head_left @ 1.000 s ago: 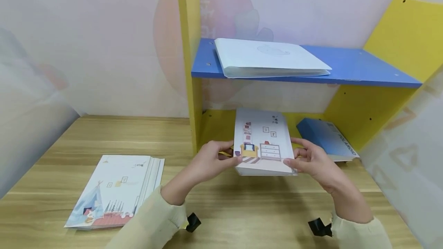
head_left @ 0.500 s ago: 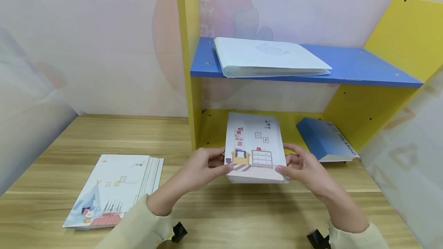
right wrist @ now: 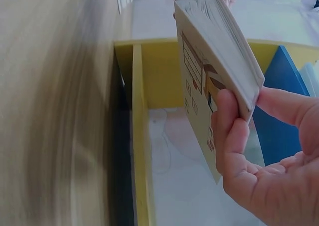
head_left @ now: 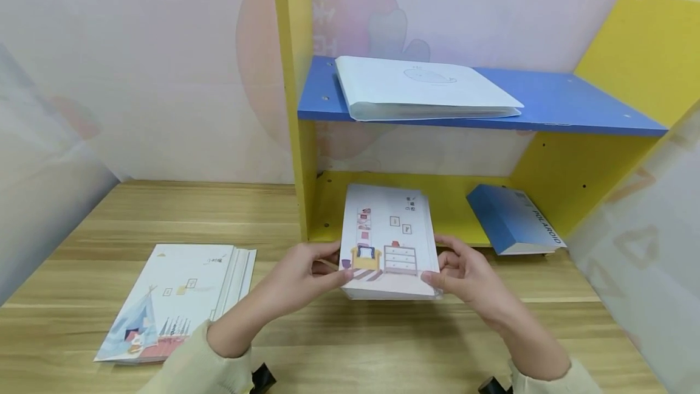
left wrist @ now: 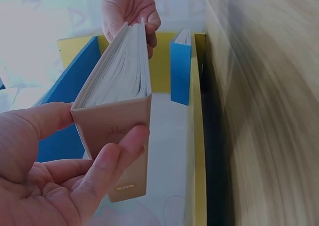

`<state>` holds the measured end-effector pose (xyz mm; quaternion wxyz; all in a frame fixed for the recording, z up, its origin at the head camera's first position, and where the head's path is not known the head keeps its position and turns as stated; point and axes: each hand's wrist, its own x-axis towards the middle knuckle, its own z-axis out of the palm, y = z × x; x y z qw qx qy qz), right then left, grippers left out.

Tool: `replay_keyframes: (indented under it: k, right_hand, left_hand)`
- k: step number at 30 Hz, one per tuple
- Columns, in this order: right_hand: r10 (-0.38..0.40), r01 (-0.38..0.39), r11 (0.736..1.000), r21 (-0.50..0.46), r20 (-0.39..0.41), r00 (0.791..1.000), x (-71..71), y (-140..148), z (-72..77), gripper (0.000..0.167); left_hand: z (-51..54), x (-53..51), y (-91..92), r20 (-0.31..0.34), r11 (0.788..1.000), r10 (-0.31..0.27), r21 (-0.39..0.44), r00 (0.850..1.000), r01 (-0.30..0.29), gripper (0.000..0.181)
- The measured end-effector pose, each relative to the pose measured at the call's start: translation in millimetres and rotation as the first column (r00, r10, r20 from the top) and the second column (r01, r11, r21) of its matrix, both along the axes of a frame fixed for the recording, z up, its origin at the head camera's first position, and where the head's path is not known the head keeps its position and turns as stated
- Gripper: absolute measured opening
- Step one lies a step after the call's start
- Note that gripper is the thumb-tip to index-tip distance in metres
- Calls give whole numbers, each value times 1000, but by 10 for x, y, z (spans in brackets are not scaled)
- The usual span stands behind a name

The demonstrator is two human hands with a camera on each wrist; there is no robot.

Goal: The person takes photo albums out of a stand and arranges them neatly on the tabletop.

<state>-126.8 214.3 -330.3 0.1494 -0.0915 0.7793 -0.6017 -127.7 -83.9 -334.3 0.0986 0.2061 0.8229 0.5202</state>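
Note:
Both hands hold a thick photo album (head_left: 385,239) with a white cover, drawn with a yellow armchair and a chest of drawers. It is held level before the lower compartment, its far end over the yellow bottom board. My left hand (head_left: 295,278) pinches the left edge, thumb on the cover and fingers beneath. On the opposite edge, the right hand (head_left: 465,272) grips in the same way. The left wrist view shows the spine and fanned page edges (left wrist: 119,71); the furniture cover (right wrist: 199,81) faces the right wrist camera. Fingertips under the album are hidden in the head view.
A yellow shelf unit (head_left: 295,108) has a blue middle board (head_left: 563,99) carrying a white whale-printed album (head_left: 426,87). A blue POLAROID album (head_left: 511,217) lies at the lower right. Albums with a tent picture (head_left: 180,297) lie on the wooden table (head_left: 383,351) at left.
Both hands have drawn the album left and toward the person, partly out of the lower compartment. The grip looks the same, and the other albums stay put.

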Motion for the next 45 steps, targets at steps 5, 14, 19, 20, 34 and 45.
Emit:
replay_keyframes:
  k: [5, 14, 19, 20, 34, 45]
  right_hand:
    - [-4, 5, 1000, -17, 22, 1000, 33, -69, -25, 83]
    - [3, -1, 999, -40, 48, 999, 89, -138, -61, 84]
    - [38, -37, 998, -42, 46, 998, 115, -155, -89, 83]
    - [44, -42, 998, -45, 44, 998, 119, -160, -95, 83]
    - [83, -76, 993, -86, 77, 994, 176, -269, -186, 85]
    - [121, -105, 987, -123, 129, 984, 232, -354, -287, 84]
  left_hand:
    - [-15, 58, -64, 12, 999, 25, -28, 1000, -25, 59]
    - [-4, 123, -127, 25, 998, 41, -52, 999, -40, 62]
    - [6, 167, -149, 27, 998, 33, -54, 999, -32, 61]
    - [5, 174, -153, 26, 998, 32, -54, 999, -31, 60]
    - [-72, 272, -277, 42, 1000, -4, -21, 999, 5, 50]
    - [-142, 361, -355, 88, 999, 3, -52, 996, 2, 54]
